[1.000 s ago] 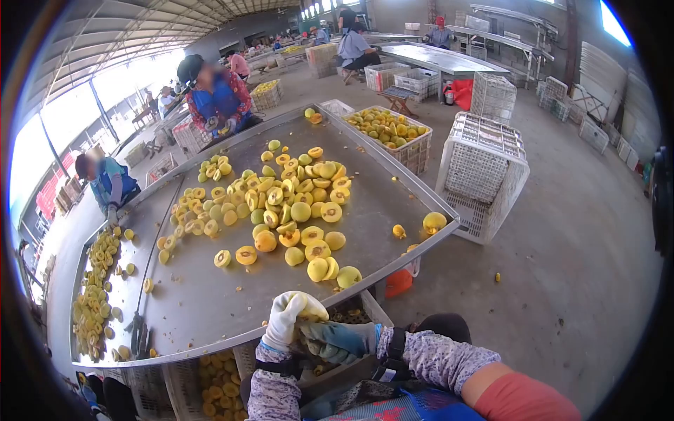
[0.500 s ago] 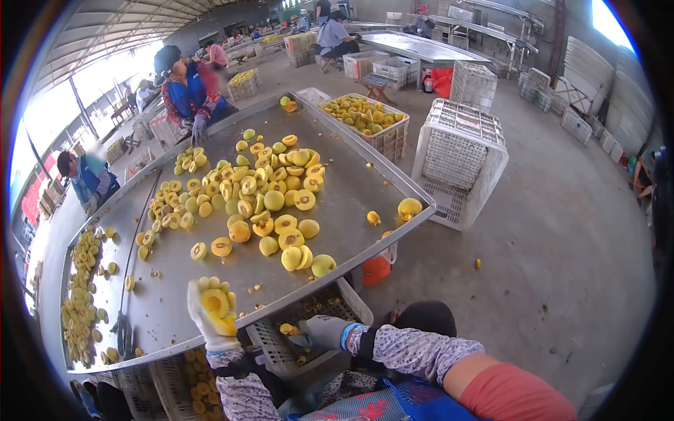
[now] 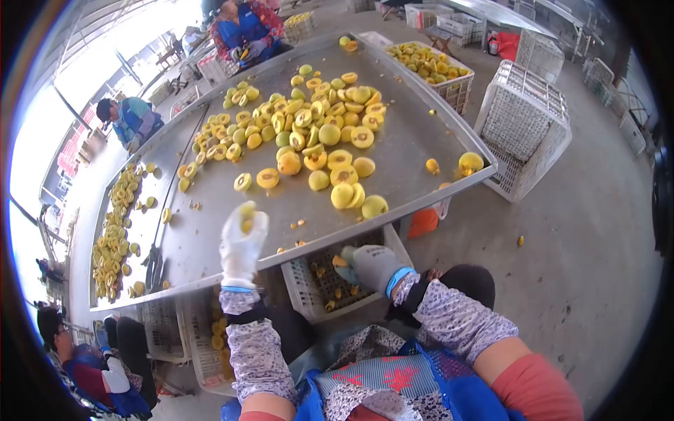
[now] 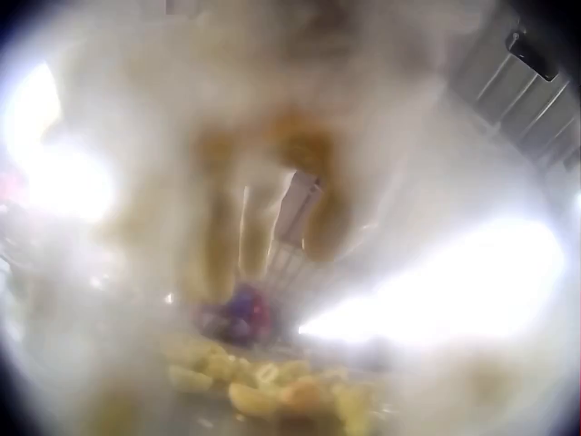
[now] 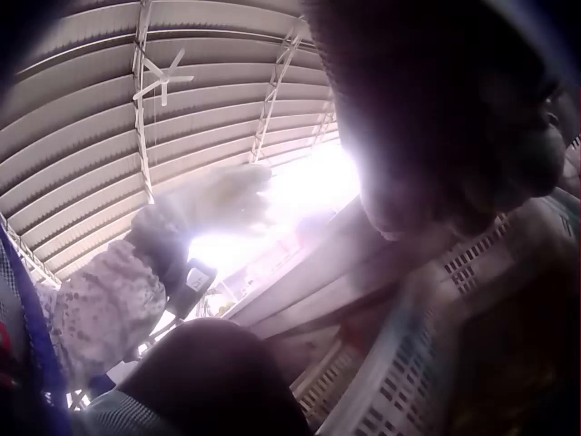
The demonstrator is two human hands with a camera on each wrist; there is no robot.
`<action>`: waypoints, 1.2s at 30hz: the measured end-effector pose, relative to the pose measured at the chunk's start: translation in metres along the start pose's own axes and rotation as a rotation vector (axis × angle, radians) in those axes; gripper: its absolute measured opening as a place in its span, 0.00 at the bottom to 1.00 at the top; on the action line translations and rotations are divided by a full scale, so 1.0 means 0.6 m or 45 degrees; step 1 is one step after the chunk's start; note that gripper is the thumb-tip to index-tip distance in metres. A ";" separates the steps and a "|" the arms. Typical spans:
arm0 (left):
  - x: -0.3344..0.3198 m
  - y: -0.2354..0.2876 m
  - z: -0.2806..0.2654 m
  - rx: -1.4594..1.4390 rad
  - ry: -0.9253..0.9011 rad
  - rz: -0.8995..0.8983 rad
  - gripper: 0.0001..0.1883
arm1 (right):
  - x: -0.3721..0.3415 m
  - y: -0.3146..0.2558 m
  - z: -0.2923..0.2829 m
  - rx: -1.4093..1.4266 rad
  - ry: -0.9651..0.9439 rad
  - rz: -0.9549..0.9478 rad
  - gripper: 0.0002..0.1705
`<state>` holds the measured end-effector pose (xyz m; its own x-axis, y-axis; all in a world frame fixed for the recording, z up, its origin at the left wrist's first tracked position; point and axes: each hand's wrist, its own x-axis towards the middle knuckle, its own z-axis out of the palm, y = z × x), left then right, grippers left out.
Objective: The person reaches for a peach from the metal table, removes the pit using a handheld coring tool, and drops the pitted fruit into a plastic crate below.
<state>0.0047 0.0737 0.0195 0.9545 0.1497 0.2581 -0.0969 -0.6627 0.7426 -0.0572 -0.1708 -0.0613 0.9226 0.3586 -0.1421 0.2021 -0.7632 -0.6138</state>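
In the head view my left hand (image 3: 242,245), in a white glove, is raised over the near edge of the metal table (image 3: 210,242). Yellow peach flesh (image 3: 246,224) shows between its thumb and fingers, blurred by motion. My right hand (image 3: 378,266), in a grey glove, reaches over a plastic crate (image 3: 302,298) below the table edge. A small orange peach piece (image 3: 340,261) shows at its fingertips. The left wrist view is mostly blur, with yellowish streaks close to the lens. In the right wrist view the right hand (image 5: 445,136) is a dark shape above crate walls.
Halved peaches (image 3: 309,126) lie heaped mid-table, and more form a long pile (image 3: 116,238) along the left side. A dark glove (image 3: 152,266) lies near the front edge. A full crate (image 3: 449,88) and an overturned one (image 3: 523,126) stand beyond the right side. Two people work across the table.
My hands were together at the table edge and have parted. The left moved left and up with peach in it; the right went over the crate. The head view has shifted downward.
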 end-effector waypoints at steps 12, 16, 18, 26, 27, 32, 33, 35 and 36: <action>0.040 0.039 0.216 0.230 -0.671 0.472 0.25 | -0.015 0.021 -0.042 0.045 -0.144 0.012 0.22; 0.037 0.011 0.175 -0.697 -0.656 -0.062 0.19 | 0.001 0.025 -0.024 0.146 0.211 -0.071 0.20; 0.018 0.037 0.144 -1.158 -0.633 -0.155 0.18 | 0.010 0.011 -0.023 0.344 0.569 -0.177 0.15; -0.037 0.058 0.144 -0.939 -0.423 0.148 0.19 | 0.034 -0.009 -0.003 -0.086 0.825 -0.409 0.12; -0.040 0.061 0.144 -1.037 -0.390 0.140 0.20 | 0.035 -0.010 -0.003 -0.364 0.897 -0.516 0.13; -0.042 0.047 0.143 -1.243 -0.451 -0.040 0.26 | 0.051 -0.027 -0.003 0.566 0.504 -0.145 0.14; -0.044 0.048 0.145 -1.048 -0.390 0.068 0.26 | 0.051 -0.030 -0.003 0.691 0.479 -0.166 0.14; -0.049 0.058 0.145 -1.066 -0.368 -0.025 0.26 | 0.051 -0.032 0.004 0.741 0.470 -0.151 0.14; -0.051 0.061 0.146 -1.084 -0.349 -0.111 0.26 | 0.051 -0.031 0.008 0.788 0.467 -0.136 0.14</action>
<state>-0.0035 -0.0194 -0.0151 0.9915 -0.0789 0.1038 -0.0932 0.1279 0.9874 -0.0344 -0.1427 -0.0580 0.9809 0.1280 0.1462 0.1746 -0.2512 -0.9521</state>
